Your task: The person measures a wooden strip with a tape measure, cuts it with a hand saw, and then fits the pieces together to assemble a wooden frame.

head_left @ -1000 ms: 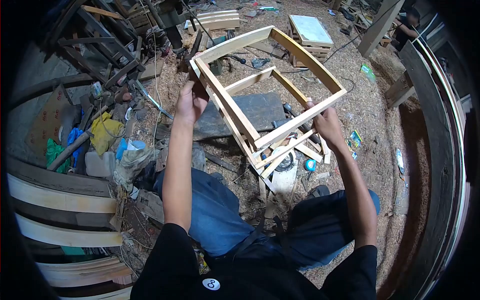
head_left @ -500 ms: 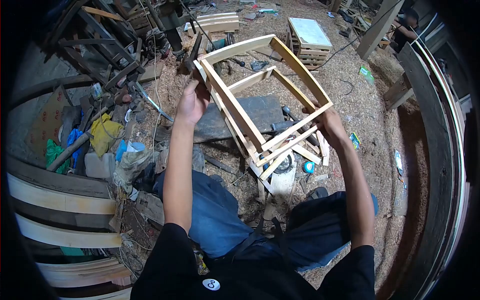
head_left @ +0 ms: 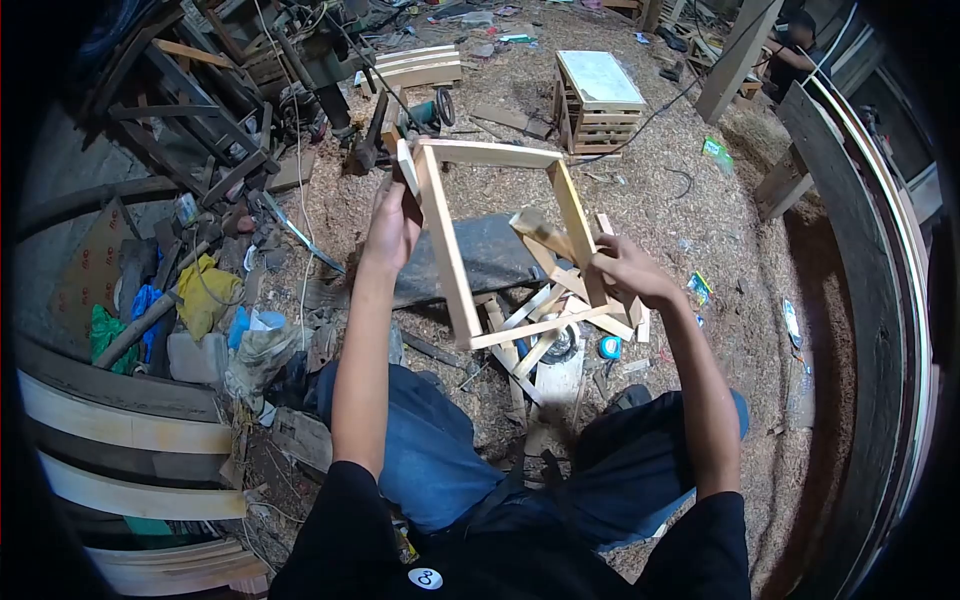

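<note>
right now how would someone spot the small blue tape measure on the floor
Start at the pale wooden frame that both hands hold up over the sawdust floor. Just below the right hand lies a heap of short wood offcuts. The tape measure sits at the heap's right edge, the only small round blue thing among bare wood.

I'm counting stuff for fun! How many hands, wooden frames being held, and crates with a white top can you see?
Hands: 2, left hand and right hand
Held frame: 1
White-topped crate: 1
Total: 4
</note>
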{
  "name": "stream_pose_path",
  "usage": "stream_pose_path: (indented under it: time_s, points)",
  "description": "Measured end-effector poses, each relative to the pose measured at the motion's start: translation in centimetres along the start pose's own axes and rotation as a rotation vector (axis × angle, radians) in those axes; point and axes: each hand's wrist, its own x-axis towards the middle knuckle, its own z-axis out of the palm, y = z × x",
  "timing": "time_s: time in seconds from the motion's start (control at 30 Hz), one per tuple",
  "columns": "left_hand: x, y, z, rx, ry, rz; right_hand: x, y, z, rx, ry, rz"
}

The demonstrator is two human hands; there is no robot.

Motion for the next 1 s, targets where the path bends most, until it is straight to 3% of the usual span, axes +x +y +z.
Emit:
stream_pose_path:
  time_s: [0.07, 0.13, 0.2, 0.27, 0.37, 0.47, 0.5, 0.57, 0.7, 0.73, 0.8, 0.93, 1.0]
  points:
    - [-0.1, -0.5, 0.3, 0.059, 0.019, -0.032, 0.9, 1.9, 0.4, -0.105, 0.101, 0.058]
    - [0.1, -1.5, 1.3, 0.258, -0.020, 0.106, 1.0, 2.4, 0.6, -0.086, 0.129, 0.048]
    - [-0.4, -2.3, 2.3, 0.509, 0.035, 0.114, 1.3, 3.0, 0.8, -0.069, 0.155, 0.036]
    - [-0.3, -3.8, 2.8, 0.627, 0.000, 0.166, 1.6, 3.7, 1.4, -0.090, 0.169, -0.122]
    - [-1.1, -7.5, 2.5, 0.469, -0.047, 0.033, 2.4, 5.5, 2.3, -0.030, 0.254, -0.079]
    - [-1.8, -10.6, 1.6, 0.958, -0.094, 0.107, 3.3, 6.7, 2.5, 0.143, 0.245, -0.058]
    - [-2.2, -11.1, 1.6, 0.956, -0.098, 0.105, 3.8, 7.2, 2.9, 0.138, 0.312, -0.016]
    - [-2.9, -12.1, 1.6, 1.125, -0.124, -0.015, 4.4, 8.4, 3.0, 0.130, 0.368, 0.042]
    - [-3.7, -14.8, 0.8, 1.192, -0.036, -0.055, 5.3, 9.6, 3.8, -0.067, 0.604, 0.162]
    - [-3.6, -15.7, 0.4, 1.190, -0.044, -0.059, 5.0, 9.3, 3.8, -0.066, 0.609, 0.170]
    - [-3.4, -17.5, -0.5, 1.164, 0.062, 0.138, 4.4, 8.5, 3.6, -0.134, 0.676, 0.186]
    - [-2.5, -20.4, -1.6, 1.232, 0.115, 0.081, 4.8, 9.2, 3.7, -0.161, 0.807, 0.185]
    - [-1.5, -21.4, -2.3, 1.201, 0.118, 0.125, 5.7, 10.6, 3.4, -0.081, 0.775, 0.205]
